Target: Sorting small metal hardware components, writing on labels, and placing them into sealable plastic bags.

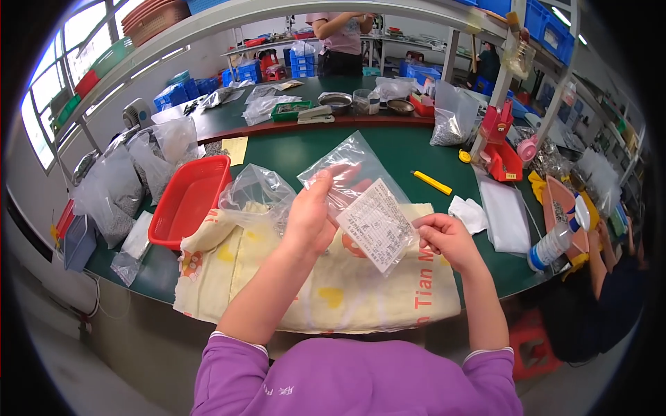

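A clear plastic bag (356,154) is held up between my hands over a cream patterned cloth (326,301). A white printed slip (378,225) lies against or inside its lower part; which one I cannot tell. My left hand (313,211) grips the bag's left side, thumb in front and fingers behind the film. My right hand (444,239) pinches the lower right edge beside the slip. Left of the bag, another clear plastic bag (257,191) rests partly on the cloth. A red plastic basin (191,201) stands farther left.
A yellow cutter knife (431,182) and crumpled white tissue (468,213) lie right of the cloth. Filled clear bags (114,191) line the left side. A spray bottle (551,246) stands near the right edge, where another person's arm (603,246) shows. A shelf post (496,90) rises at the right.
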`<state>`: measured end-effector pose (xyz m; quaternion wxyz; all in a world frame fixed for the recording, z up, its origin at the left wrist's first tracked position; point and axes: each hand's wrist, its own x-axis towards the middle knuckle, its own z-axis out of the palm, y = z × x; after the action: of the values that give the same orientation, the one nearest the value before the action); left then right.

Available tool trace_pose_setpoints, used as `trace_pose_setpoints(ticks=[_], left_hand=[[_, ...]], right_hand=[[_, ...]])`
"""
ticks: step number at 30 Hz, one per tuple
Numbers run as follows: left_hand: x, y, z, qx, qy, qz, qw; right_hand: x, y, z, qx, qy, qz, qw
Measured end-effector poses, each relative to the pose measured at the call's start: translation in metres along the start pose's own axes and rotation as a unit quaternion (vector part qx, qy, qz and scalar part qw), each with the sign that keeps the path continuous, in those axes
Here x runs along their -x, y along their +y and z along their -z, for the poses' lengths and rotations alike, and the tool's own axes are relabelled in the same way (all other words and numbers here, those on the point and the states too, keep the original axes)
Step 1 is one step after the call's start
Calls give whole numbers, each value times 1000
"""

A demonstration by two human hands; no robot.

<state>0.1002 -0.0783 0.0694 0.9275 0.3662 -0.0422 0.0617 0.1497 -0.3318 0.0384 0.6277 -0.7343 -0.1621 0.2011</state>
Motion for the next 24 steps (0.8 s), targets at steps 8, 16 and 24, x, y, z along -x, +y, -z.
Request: trace_pose_setpoints(ticks=[8,16,24], left_hand=[[8,-38,-30,124,35,-72,989],[45,96,23,-457,43,-404,791],[17,158,103,-835,68,-9,547]], right_hand=[[25,-48,-78,517,163,368,756],[-21,-69,-36,35,91,296,950],[-78,-136,-191,-11,-112,415,903]])
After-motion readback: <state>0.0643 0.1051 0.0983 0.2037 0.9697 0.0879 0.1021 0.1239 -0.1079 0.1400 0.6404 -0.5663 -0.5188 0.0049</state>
